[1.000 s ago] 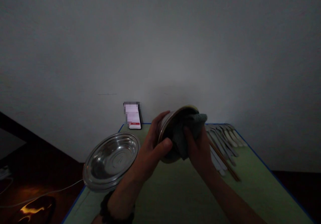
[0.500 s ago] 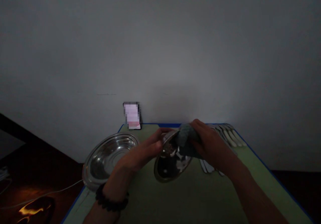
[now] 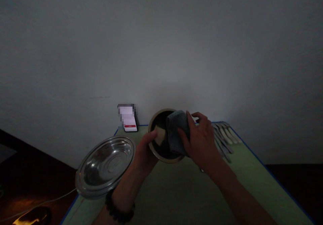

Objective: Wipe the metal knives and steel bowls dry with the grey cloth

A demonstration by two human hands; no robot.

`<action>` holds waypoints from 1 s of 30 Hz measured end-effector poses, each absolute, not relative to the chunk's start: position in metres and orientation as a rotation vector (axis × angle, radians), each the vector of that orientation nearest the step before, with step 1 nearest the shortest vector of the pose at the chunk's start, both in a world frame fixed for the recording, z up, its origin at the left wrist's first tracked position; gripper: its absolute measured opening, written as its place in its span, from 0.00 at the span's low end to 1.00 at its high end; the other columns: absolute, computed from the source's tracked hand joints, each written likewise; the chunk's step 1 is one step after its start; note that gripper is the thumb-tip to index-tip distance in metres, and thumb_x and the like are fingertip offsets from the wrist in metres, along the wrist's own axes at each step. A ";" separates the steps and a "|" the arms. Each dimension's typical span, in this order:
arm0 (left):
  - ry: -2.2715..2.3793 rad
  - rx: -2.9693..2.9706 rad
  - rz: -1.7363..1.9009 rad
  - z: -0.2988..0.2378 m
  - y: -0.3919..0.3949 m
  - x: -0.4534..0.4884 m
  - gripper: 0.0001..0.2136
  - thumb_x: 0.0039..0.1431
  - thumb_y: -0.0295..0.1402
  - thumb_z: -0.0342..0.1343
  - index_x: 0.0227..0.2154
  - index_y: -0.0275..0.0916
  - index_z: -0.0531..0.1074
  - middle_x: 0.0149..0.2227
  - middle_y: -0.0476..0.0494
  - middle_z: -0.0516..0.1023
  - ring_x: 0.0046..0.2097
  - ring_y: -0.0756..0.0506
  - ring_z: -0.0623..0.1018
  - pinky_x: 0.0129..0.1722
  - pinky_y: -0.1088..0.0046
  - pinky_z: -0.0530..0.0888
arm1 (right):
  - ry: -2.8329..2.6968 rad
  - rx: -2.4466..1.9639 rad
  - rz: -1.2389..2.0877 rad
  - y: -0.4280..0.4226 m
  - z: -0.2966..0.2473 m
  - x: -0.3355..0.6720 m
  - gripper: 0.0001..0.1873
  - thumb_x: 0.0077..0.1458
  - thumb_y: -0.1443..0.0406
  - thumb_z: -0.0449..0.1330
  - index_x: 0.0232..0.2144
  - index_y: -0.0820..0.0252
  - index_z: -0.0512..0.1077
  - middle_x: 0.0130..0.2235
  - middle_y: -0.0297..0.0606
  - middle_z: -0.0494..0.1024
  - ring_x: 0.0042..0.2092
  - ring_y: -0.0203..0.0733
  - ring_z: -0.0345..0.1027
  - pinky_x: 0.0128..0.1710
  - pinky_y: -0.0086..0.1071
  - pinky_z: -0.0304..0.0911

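Note:
A round metal bowl (image 3: 159,118) is held up over the table, its dark, shiny inside turned towards me. My left hand (image 3: 145,151) grips the bowl at its left side, with the thumb over the rim and the other fingers hidden behind it. In my right hand (image 3: 200,137) is a bunched grey-blue cloth (image 3: 177,130), pressed against the bowl's right part and covering some of the inside. The fingers of this hand are bent around the cloth.
A wide steel basin (image 3: 85,171) stands at the table's left edge. At the back, a lit phone (image 3: 130,120) leans on the wall. Several forks and spoons (image 3: 225,134) lie at the back right. The green table (image 3: 176,198) has a blue edge.
The bowl has been raised and turned from a steep tilt so that its inside faces me. My right hand and the cloth have shifted slightly left and down across it.

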State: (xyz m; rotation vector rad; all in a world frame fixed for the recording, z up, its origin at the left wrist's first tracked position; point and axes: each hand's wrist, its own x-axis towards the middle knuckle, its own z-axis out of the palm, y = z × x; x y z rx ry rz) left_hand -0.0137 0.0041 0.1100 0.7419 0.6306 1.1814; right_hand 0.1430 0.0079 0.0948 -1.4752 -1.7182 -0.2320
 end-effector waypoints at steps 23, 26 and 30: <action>0.678 0.701 1.193 0.107 -0.005 0.003 0.17 0.48 0.48 0.55 0.29 0.38 0.77 0.33 0.43 0.82 0.49 0.36 0.75 0.48 0.62 0.72 | -1.744 -0.943 0.750 -0.015 0.113 0.125 0.18 0.55 0.68 0.55 0.49 0.55 0.70 0.47 0.39 0.77 0.48 0.42 0.71 0.51 0.41 0.66; 0.692 0.695 1.280 0.113 -0.005 -0.001 0.14 0.45 0.46 0.57 0.23 0.40 0.75 0.26 0.46 0.81 0.46 0.37 0.78 0.45 0.64 0.74 | -1.849 -0.838 0.975 -0.021 0.120 0.128 0.21 0.54 0.67 0.58 0.52 0.54 0.67 0.47 0.37 0.77 0.47 0.41 0.72 0.48 0.39 0.68; 0.673 0.688 1.429 0.120 -0.004 -0.002 0.12 0.43 0.43 0.58 0.23 0.40 0.76 0.23 0.48 0.80 0.43 0.38 0.79 0.43 0.65 0.76 | -2.103 -0.942 0.670 -0.029 0.122 0.130 0.18 0.58 0.66 0.54 0.52 0.53 0.68 0.51 0.38 0.73 0.52 0.42 0.67 0.54 0.42 0.63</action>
